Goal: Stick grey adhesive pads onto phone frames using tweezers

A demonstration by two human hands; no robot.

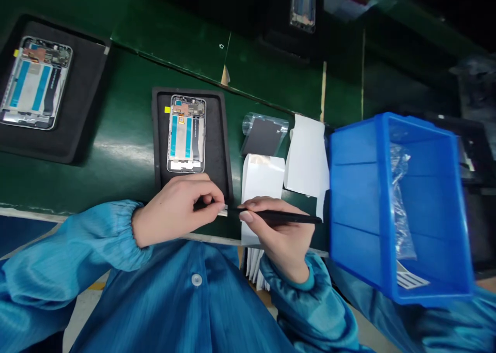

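pinching black tool [289, 217], right hand [284, 231] partly hides white strip [263, 180] (blue bin [358, 198] nearby).

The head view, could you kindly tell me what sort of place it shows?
Probably a phone assembly or repair workshop: an opened phone lies in a black tray on a green bench, and the right hand holds a slim dark tool.
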